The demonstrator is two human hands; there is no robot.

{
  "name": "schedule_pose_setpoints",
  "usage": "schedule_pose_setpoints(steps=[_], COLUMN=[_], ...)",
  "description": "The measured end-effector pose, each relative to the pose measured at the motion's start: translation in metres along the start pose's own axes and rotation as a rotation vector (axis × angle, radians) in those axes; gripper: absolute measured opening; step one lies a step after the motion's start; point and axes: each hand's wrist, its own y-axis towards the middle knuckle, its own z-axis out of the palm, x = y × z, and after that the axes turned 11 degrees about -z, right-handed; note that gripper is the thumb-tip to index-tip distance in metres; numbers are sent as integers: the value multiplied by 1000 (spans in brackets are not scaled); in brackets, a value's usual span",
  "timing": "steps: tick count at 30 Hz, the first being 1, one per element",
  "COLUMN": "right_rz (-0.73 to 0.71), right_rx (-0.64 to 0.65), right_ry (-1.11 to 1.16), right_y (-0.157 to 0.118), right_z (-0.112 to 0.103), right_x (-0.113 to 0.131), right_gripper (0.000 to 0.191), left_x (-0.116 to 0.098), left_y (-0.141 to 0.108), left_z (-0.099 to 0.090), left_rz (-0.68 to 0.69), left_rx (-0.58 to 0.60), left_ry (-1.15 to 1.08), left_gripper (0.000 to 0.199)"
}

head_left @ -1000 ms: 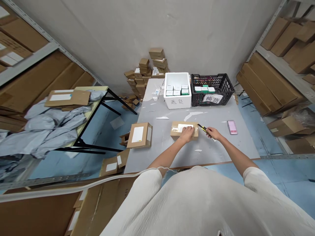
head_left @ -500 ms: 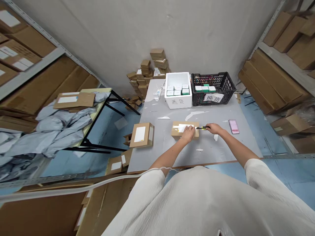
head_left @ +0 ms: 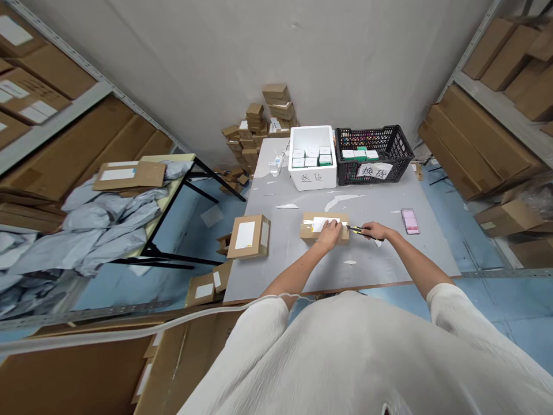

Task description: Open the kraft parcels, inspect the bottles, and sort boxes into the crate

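A small cardboard box [head_left: 307,232] with a white label and clear tape lies on the grey table in front of me. My left hand [head_left: 330,233] presses on its top near the right end, fingers bent over the label, holding it steady. To the right of the box, my right hand [head_left: 375,230] is closed around a black and yellow utility knife [head_left: 358,231]. The knife's front end is at the box's right end; whether the blade touches the cardboard is too small to tell. Its rear end sticks out below my palm.
A white foam box [head_left: 313,178] and a black plastic crate [head_left: 404,161], both holding small white-green boxes, stand at the back. Another cardboard box [head_left: 246,235] sits at the left table edge. A pink phone [head_left: 410,221] lies right. Grey parcels [head_left: 116,213] cover a side table.
My right hand has moved slightly right and down, and the knife has turned, its rear end now angled lower. My left hand and the box have stayed in place.
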Motion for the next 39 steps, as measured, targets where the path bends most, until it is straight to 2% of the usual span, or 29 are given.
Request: schedule_pose_setpoints(steps=[3, 6, 10, 14, 16, 19, 23, 27, 34, 39], right_rz=[-25, 10, 28, 18, -1, -68, -179, -207, -189, -168], right_rx=[-71, -140, -222, -305, -335, -363, -380, -357, -348, -389], right_ry=[-19, -23, 95, 149, 126, 7, -199, -307, -289, -255], right_y=[4, 3, -8, -18, -22, -27, -31, -29, -25, -20], right_z=[6, 7, 9, 16, 21, 27, 33, 35, 34, 40], right_x=[4, 7, 1, -10, -12, -12, -10, -12, -11, -10], right_gripper=[30, 22, 22, 25, 29, 33, 27, 28, 28, 30], left_x=[1, 1, -1, -3, -2, 1, 7, 10, 8, 8], left_y=[0, -2, -3, 7, 14, 23, 29, 33, 26, 24], left_z=[-2, -5, -11, -16, -18, -19, -20, -24, -18, -11], left_rz=[4, -2, -62, -167, -207, -206, -156, -165, -121, -138], left_rx=[2, 14, -8, -46, -70, -68, -5, 39, -11, -32], left_ry=[-24, -40, -118, -188, -189, -156, -114, -122, -136, -183], left_gripper=[68, 73, 80, 54, 48, 51, 55, 65, 66, 71])
